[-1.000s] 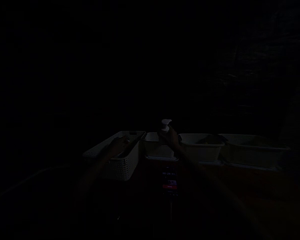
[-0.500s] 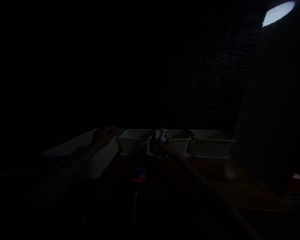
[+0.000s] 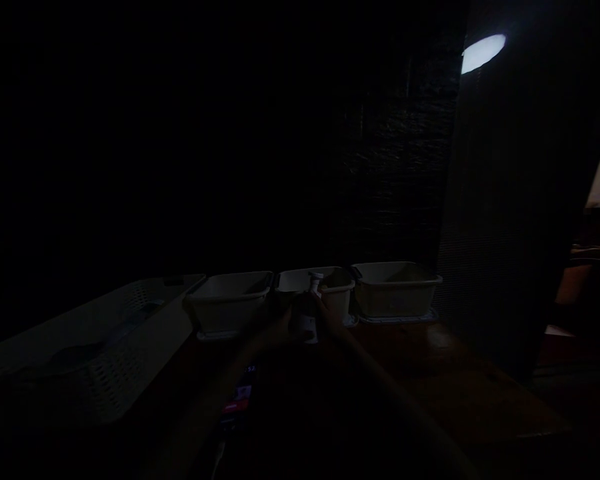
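The scene is very dark. A pump bottle [image 3: 307, 328] with a white pump top and a pale label stands out in the middle, in front of a white tub [image 3: 337, 291]. My right hand [image 3: 330, 319] is closed round its right side, near the neck. From the left, my left hand [image 3: 279, 328] meets the bottle's other side and appears to grip it; its fingers are hardly visible. Both forearms reach in from below over the dark wooden table [image 3: 430, 380].
Another white tub [image 3: 230, 303] stands left of the middle one, and a third tub [image 3: 397, 297] to the right. A long white basket [image 3: 150, 360] with dark and bluish contents lies at left. A lit phone [image 3: 239, 400] with a cable lies in front. A lamp [image 3: 483, 53] glows upper right.
My left hand has left the basket's rim and come right to the bottle. The bottle in my right hand has come nearer and lower. The view has turned right.
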Motion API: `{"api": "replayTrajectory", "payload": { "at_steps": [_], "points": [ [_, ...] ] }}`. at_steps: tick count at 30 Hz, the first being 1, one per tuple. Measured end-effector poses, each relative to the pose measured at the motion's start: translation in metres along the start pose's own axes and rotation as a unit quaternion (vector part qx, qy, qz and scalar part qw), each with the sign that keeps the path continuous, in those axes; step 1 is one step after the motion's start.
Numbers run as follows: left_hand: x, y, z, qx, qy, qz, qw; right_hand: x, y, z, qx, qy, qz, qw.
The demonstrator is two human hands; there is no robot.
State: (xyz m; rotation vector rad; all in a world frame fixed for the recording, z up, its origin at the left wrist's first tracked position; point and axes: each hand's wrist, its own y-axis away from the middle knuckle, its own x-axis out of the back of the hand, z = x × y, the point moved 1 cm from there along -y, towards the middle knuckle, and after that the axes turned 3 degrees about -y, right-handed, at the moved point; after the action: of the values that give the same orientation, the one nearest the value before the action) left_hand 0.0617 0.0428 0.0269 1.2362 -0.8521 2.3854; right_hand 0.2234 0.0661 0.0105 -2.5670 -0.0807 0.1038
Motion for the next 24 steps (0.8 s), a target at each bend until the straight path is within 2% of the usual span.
{"api": "replayTrajectory", "payload": {
  "at_steps": [2,6,8,10,12,14,16,18,21,24],
  "points": [
    [0.002,0.000,-0.003,-0.014,-0.014,-0.005,1.000,0.001,0.001,-0.003,-0.006,-0.026,0.056,0.998],
    [0.014,0.005,-0.007,-0.032,0.027,0.006,0.999,-0.006,0.000,-0.001,-0.029,-0.077,0.052,0.995],
    [0.019,0.008,-0.010,-0.039,0.081,0.001,0.996,-0.009,-0.001,0.002,-0.011,-0.042,0.054,0.998],
    [0.020,0.009,-0.015,-0.033,0.105,0.025,0.994,-0.011,-0.002,0.008,0.020,0.027,0.053,0.998],
    [0.019,0.009,-0.021,-0.024,0.053,0.068,0.996,-0.012,-0.002,0.014,0.018,0.091,0.066,0.993],
    [0.016,0.008,-0.025,-0.046,-0.038,0.088,0.994,-0.012,0.001,0.018,0.011,0.132,0.082,0.988],
    [0.014,0.008,-0.027,-0.075,-0.094,0.123,0.985,-0.014,0.003,0.017,0.015,0.135,0.069,0.988],
    [0.014,0.009,-0.026,-0.093,-0.142,0.126,0.977,-0.014,0.006,0.013,-0.017,0.115,0.063,0.991],
    [0.017,0.012,-0.020,-0.101,-0.193,0.131,0.967,-0.014,0.007,0.008,-0.072,0.021,0.047,0.996],
    [0.020,0.014,-0.015,-0.118,-0.181,0.121,0.969,-0.013,0.004,0.008,-0.093,-0.040,0.052,0.994]
  ]
}}
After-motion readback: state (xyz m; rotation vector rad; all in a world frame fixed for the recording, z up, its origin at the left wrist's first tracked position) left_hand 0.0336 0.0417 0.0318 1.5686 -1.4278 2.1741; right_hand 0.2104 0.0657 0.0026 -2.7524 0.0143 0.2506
